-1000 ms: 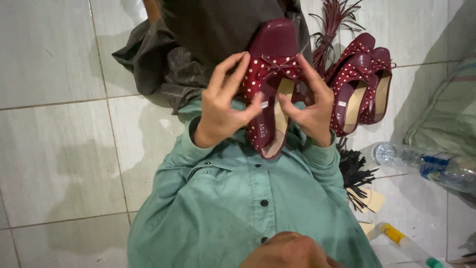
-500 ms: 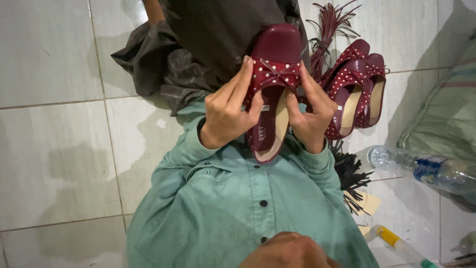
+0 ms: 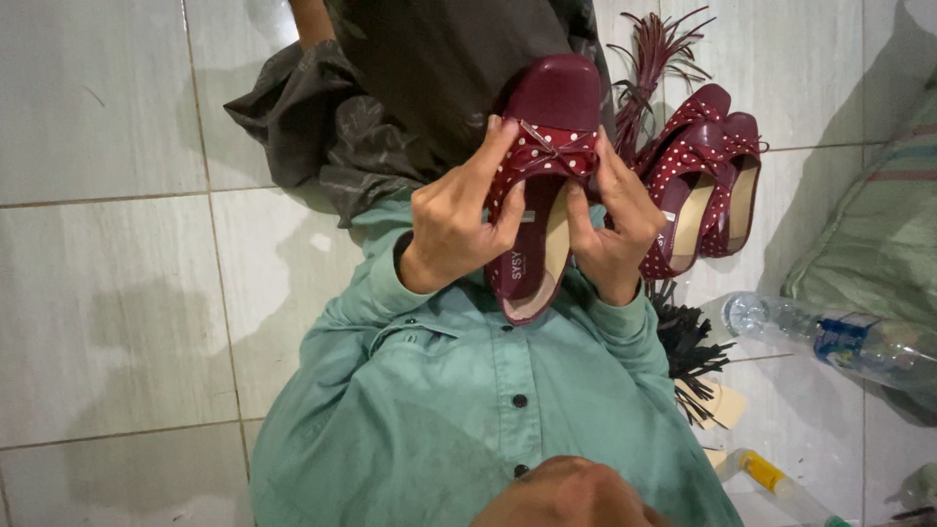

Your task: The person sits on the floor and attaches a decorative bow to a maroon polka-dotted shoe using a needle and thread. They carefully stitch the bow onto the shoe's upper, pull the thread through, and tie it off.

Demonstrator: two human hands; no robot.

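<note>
**A maroon slipper held up in two hands above a tiled floor**

A maroon slipper [image 3: 543,185] with a white-dotted strap and a small bow is held in front of the chest, its toe pointing away from the body and its cream insole facing up. The left hand [image 3: 457,220] is wrapped around the slipper's left edge, with the fingers curled over the dotted strap and closed against it. The right hand [image 3: 617,220] is pressed to the opposite edge, its fingers lying together along the strap beside the bow. A teal button-up shirt [image 3: 459,410] is worn, and its sleeves reach to both wrists. Two more maroon dotted slippers [image 3: 701,185] are seen lying side by side on the white tiled floor [image 3: 107,293], just right of the hands. A dark crumpled plastic bag [image 3: 332,127] lies beyond the hands. A clear plastic bottle [image 3: 830,337] rests on its side at the far right.
</note>
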